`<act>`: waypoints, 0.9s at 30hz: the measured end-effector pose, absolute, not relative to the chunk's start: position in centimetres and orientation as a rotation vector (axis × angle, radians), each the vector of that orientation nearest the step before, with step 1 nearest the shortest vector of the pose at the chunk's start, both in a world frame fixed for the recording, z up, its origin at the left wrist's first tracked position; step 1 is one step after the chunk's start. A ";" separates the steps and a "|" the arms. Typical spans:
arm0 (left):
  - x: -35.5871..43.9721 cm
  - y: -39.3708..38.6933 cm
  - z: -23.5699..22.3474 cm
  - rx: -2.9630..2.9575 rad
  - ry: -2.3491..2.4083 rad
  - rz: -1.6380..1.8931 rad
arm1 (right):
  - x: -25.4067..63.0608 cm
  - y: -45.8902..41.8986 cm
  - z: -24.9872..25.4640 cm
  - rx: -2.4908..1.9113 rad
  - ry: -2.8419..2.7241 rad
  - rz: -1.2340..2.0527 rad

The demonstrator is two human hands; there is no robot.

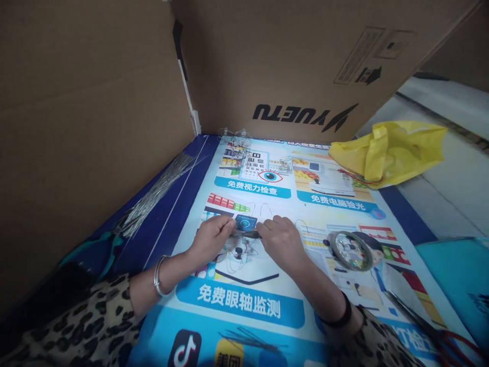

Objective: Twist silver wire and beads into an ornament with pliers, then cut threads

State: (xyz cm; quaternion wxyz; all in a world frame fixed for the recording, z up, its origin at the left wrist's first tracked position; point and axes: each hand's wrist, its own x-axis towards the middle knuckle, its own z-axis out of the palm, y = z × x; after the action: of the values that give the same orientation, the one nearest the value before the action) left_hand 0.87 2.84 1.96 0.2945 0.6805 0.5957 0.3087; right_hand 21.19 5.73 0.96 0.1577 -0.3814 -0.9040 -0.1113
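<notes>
My left hand (211, 236) and my right hand (281, 238) rest close together on a printed poster mat (263, 300). Both are closed in a pinch on a small dark tool or piece of bent wire (247, 234) that spans between them. Below the fingers lies a thin wire shape (239, 253) on the mat. A silver bangle is on my left wrist and a black band on my right wrist.
A bundle of straight silver wires (160, 191) lies at the left by the cardboard wall (87, 127). Teal-handled pliers (109, 247) lie near it. A roll of clear tape (351, 250) sits right of my hands, a yellow plastic bag (385, 150) beyond, finished wire pieces (237, 140) at the back, scissors (428, 321) at lower right.
</notes>
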 end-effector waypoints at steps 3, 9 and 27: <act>1.0 2.8 2.0 1.798 1.609 0.821 | 21.2 5.7 1.1 -1.092 -2.607 -0.304; 0.9 2.8 1.7 1.873 1.555 0.822 | 21.4 5.8 1.3 -1.160 -2.621 -0.285; -0.2 3.0 0.9 2.158 1.311 0.798 | 21.7 5.5 2.2 -1.436 -2.629 -0.216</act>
State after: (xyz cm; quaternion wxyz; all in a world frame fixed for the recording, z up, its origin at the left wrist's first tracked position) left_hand -0.19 3.04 0.86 0.2442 0.7902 0.4802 0.2922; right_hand 21.65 5.50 2.17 0.0690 -0.4770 -0.8733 -0.0717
